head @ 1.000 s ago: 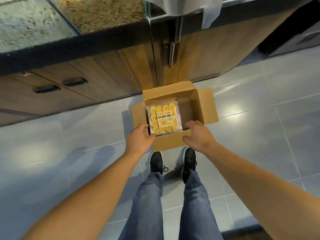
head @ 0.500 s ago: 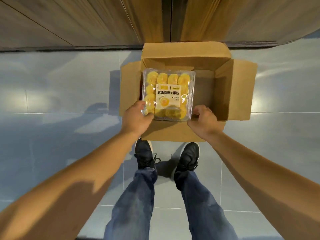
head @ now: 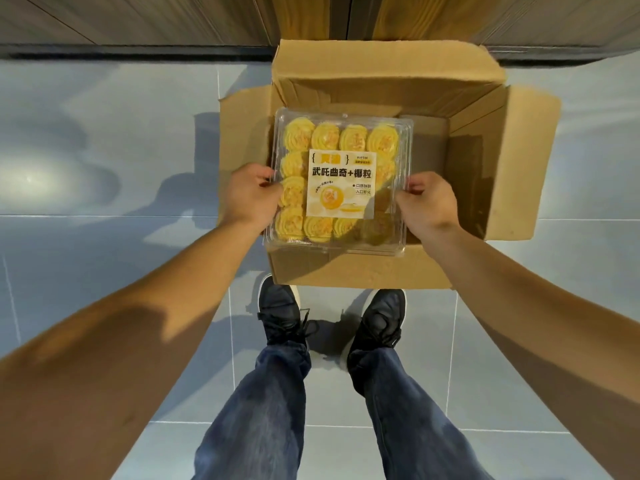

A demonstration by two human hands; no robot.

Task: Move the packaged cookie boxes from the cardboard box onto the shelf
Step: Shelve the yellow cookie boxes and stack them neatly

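Note:
A clear plastic cookie box [head: 337, 181] with yellow swirl cookies and a yellow-white label sits in the left half of an open cardboard box [head: 485, 174] on the floor. My left hand [head: 251, 195] grips the cookie box's left edge, thumb on top. My right hand [head: 427, 202] grips its right edge in the same way. The cardboard box's right half shows only bare, shadowed bottom. The shelf is out of view.
The cardboard box stands against a wooden cabinet front [head: 173, 19] at the top of the view. Grey floor tiles [head: 104, 150] spread left and right. My two black shoes [head: 284, 313] stand just in front of the box.
My head has come down closer to the box, so it looks larger. Both hands went from the cardboard's near rim to the cookie box's sides and closed on them.

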